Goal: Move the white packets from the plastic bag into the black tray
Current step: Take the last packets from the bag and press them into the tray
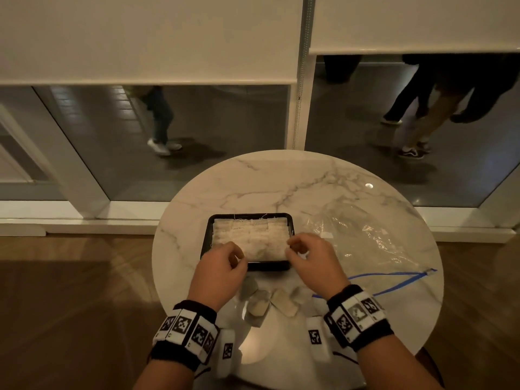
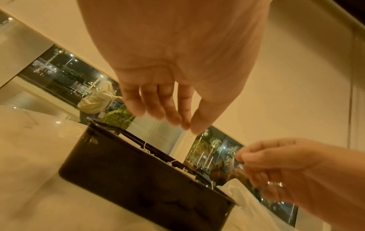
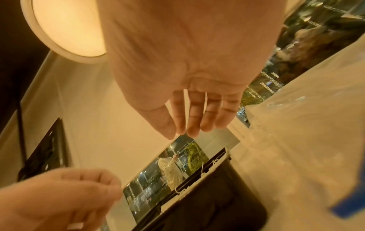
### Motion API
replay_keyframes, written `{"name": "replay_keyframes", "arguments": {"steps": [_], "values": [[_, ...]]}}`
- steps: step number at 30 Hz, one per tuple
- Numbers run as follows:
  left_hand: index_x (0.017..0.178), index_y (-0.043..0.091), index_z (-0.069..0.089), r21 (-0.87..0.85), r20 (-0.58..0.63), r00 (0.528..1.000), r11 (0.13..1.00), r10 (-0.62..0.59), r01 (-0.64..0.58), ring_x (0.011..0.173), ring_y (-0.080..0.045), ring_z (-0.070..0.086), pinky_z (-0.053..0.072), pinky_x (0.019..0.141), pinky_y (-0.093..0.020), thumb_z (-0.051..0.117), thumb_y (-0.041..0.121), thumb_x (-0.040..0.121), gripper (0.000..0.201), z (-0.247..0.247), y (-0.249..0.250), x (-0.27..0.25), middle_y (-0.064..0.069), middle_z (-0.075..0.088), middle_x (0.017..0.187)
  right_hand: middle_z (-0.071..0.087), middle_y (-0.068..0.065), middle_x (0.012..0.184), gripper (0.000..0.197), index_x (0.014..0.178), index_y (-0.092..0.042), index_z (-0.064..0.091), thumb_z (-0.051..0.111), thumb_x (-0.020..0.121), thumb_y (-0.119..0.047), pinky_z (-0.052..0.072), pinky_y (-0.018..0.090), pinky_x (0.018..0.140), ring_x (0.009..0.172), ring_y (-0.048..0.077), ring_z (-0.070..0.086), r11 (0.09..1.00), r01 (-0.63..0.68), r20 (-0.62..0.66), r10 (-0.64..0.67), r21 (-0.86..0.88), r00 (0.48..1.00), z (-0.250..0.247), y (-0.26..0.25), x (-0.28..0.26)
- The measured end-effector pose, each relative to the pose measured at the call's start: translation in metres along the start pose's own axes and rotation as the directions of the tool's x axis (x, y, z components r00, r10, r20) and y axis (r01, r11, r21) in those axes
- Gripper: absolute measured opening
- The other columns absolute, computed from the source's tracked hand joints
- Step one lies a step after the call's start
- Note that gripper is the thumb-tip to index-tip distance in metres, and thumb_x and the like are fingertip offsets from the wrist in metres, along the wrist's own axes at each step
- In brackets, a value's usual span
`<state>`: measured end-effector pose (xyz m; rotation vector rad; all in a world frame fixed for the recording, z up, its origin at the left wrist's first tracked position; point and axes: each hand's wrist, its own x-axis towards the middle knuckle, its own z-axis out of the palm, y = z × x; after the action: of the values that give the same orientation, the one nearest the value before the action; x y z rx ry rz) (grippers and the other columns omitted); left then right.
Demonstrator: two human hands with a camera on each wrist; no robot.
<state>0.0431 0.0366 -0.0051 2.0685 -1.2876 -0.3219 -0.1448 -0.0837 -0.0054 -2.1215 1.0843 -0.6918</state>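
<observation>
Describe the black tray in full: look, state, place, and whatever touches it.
The black tray is a shallow rectangular container with rounded corners, glossy like plastic. It sits flat on the round marble table, left of the clear plastic bag. White packets fill it in rows, and thin strings stick up along its far rim. The left hand and right hand hover over its near edge; whether they touch it is unclear.

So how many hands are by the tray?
2. The left hand is over the near left corner of the black tray; the right hand is over its near right corner.
</observation>
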Motion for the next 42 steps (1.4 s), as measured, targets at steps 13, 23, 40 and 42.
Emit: {"name": "replay_keyframes", "arguments": {"steps": [13, 23, 40, 42], "values": [[0.092, 0.033, 0.062, 0.361, 0.406, 0.889, 0.931, -0.210, 0.056, 0.082, -0.008, 0.061, 0.058, 0.079, -0.032, 0.086, 0.053, 0.062, 0.044, 0.041, -0.005, -0.033, 0.012, 0.062, 0.090, 0.062, -0.006, 0.106, 0.028, 0.108, -0.029, 0.066, 0.069, 0.083, -0.041, 0.053, 0.032, 0.088, 0.101, 0.014, 0.057, 0.906, -0.088, 0.322, 0.236, -0.414, 0.917, 0.022, 0.021, -0.044], [0.064, 0.030, 0.053, 0.302, 0.300, 0.950, 0.953, -0.089, -0.006, 0.065, -0.004, 0.057, 0.045, 0.059, -0.020, 0.064, 0.042, 0.092, 0.033, 0.029, 0.004, -0.032, 0.008, 0.058, 0.067, 0.057, 0.001, 0.121, 0.047, 0.127, -0.028, 0.057, 0.072, 0.082, -0.028, 0.050, 0.034, 0.094, 0.114, 0.022, 0.054, 0.880, -0.069, 0.307, 0.237, -0.471, 0.922, 0.016, 0.029, -0.043], [0.096, 0.026, 0.073, -0.350, 0.166, 0.973, 0.913, -0.159, 0.209, 0.081, -0.007, 0.069, 0.059, 0.078, -0.031, 0.062, 0.029, 0.099, 0.012, 0.009, -0.011, -0.017, 0.005, 0.074, 0.086, 0.073, 0.003, 0.087, 0.010, 0.087, -0.016, 0.068, 0.069, 0.092, -0.024, 0.060, 0.030, 0.067, 0.079, 0.017, 0.070, 0.868, -0.383, 0.194, 0.336, 0.315, 0.922, -0.002, 0.014, -0.037], [0.095, 0.025, 0.073, -0.356, 0.181, 0.967, 0.904, -0.181, 0.235, 0.082, -0.010, 0.070, 0.060, 0.078, -0.033, 0.062, 0.028, 0.099, 0.012, 0.012, -0.010, -0.017, 0.005, 0.074, 0.085, 0.073, 0.014, 0.097, 0.006, 0.099, -0.009, 0.067, 0.064, 0.095, -0.012, 0.061, 0.036, 0.068, 0.083, 0.026, 0.073, 0.672, -0.477, 0.296, 0.375, 0.566, 0.879, -0.005, 0.004, -0.036]]}}
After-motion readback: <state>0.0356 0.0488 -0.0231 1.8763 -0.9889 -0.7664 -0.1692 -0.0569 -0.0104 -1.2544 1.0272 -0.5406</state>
